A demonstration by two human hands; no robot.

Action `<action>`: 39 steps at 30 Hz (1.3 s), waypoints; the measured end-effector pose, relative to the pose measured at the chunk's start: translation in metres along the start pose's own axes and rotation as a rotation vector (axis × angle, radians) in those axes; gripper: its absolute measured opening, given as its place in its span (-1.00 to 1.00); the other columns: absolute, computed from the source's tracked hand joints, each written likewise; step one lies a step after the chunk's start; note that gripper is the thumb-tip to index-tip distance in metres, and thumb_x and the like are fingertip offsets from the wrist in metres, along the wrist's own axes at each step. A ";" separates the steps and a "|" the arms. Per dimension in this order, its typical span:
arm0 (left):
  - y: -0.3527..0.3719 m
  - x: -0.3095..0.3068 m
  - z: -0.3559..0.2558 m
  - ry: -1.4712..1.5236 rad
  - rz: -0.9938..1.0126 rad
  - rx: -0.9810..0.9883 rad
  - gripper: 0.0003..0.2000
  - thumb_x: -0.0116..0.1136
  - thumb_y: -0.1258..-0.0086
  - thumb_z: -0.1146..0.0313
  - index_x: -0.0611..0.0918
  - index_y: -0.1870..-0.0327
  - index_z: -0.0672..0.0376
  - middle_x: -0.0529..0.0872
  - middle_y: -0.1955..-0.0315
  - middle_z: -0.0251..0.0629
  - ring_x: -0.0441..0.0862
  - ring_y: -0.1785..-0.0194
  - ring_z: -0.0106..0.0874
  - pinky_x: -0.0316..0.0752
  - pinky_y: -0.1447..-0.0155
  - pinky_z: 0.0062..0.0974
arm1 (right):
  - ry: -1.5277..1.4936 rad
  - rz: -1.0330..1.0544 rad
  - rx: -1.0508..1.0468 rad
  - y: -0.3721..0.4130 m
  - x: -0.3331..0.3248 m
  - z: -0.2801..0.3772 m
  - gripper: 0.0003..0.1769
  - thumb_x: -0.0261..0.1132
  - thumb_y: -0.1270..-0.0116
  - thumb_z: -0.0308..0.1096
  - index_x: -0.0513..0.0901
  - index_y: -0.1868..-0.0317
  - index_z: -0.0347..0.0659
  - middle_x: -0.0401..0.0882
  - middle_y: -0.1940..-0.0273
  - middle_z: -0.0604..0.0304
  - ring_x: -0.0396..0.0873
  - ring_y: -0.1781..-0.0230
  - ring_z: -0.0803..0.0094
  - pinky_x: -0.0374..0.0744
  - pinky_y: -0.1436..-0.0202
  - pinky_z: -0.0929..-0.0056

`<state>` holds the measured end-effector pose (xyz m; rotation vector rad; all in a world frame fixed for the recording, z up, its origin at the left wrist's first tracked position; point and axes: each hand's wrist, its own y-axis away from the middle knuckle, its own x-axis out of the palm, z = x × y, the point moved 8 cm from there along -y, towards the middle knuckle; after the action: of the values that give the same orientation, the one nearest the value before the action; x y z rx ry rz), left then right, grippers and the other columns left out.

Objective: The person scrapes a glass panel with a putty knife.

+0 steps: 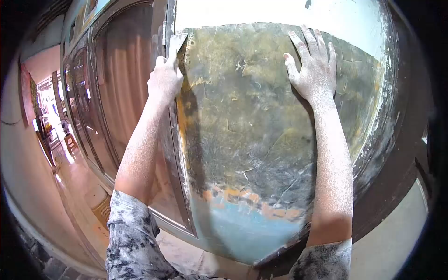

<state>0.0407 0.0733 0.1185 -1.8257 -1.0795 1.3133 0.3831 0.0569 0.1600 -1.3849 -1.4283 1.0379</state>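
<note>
My left hand (165,80) is wrapped round the handle of a scraper (178,43), its flat blade angled up against the left edge of the wall panel, beside the window frame. The wall panel (247,112) is dark green and grey, patchy and scratched, with pale paint above it and light blue paint low down. Flat on the upper right of this panel rests my right hand (316,70), fingers spread, its fingertips near the border with the pale paint. White dust coats both hands and forearms.
To the left, a dark wooden frame (173,140) borders a glass pane with a brown curtain (123,79) behind it. A passage with a tiled floor (77,186) and a small stool (70,142) runs off at far left. Dark trim (396,121) edges the panel's right side.
</note>
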 end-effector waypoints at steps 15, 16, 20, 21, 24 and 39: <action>-0.028 -0.024 0.000 0.037 -0.124 0.244 -0.44 -0.07 -0.43 0.54 0.51 -0.47 -0.04 0.44 -0.50 -0.33 0.59 -0.36 -0.17 0.50 -0.43 -0.24 | 0.022 -0.018 -0.002 0.002 0.001 -0.001 -0.39 0.07 -0.56 0.15 0.30 -0.56 0.34 0.11 -0.63 0.39 0.03 -0.66 0.36 -0.07 -0.74 0.01; -0.030 -0.023 0.001 0.037 -0.116 0.259 -0.45 -0.07 -0.44 0.54 0.51 -0.47 -0.05 0.45 -0.49 -0.31 0.58 -0.36 -0.15 0.49 -0.43 -0.23 | 0.036 -0.025 -0.009 0.002 0.001 -0.002 -0.39 0.07 -0.56 0.16 0.31 -0.56 0.33 0.12 -0.63 0.38 0.04 -0.66 0.36 -0.06 -0.74 0.01; -0.027 -0.025 0.003 0.045 -0.097 0.294 -0.46 -0.06 -0.46 0.51 0.50 -0.47 -0.09 0.47 -0.47 -0.28 0.57 -0.36 -0.11 0.50 -0.42 -0.21 | 0.007 -0.033 0.000 0.004 0.001 -0.002 -0.39 0.14 -0.55 0.12 0.34 -0.54 0.30 0.11 -0.63 0.37 0.03 -0.67 0.32 -0.03 -0.72 -0.01; -0.027 -0.026 0.002 0.050 -0.091 0.306 -0.46 -0.05 -0.46 0.50 0.50 -0.47 -0.11 0.47 -0.47 -0.28 0.57 -0.36 -0.10 0.50 -0.42 -0.20 | 0.007 -0.037 0.006 0.004 0.001 -0.003 -0.39 0.14 -0.55 0.12 0.34 -0.54 0.30 0.11 -0.63 0.37 0.03 -0.67 0.32 -0.03 -0.72 -0.01; -0.038 -0.028 0.001 0.003 -0.103 0.273 -0.52 -0.05 -0.49 0.49 0.56 -0.42 -0.04 0.47 -0.48 -0.29 0.56 -0.36 -0.11 0.49 -0.42 -0.22 | -0.022 -0.048 -0.005 0.004 -0.001 -0.002 -0.39 0.17 -0.53 0.10 0.36 -0.53 0.28 0.15 -0.62 0.36 0.06 -0.66 0.30 -0.04 -0.72 0.00; -0.030 -0.037 -0.006 -0.080 0.005 0.259 -0.63 -0.04 -0.53 0.44 0.66 -0.28 0.13 0.50 -0.44 -0.20 0.59 -0.33 -0.10 0.48 -0.42 -0.21 | 0.062 -0.105 -0.035 -0.045 0.000 0.000 -0.28 0.01 -0.58 0.18 0.08 -0.66 0.32 -0.07 -0.70 0.36 -0.10 -0.71 0.31 -0.15 -0.73 -0.06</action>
<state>0.0323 0.0546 0.1617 -1.5971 -0.8993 1.4662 0.3707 0.0554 0.2029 -1.3402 -1.4629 0.8992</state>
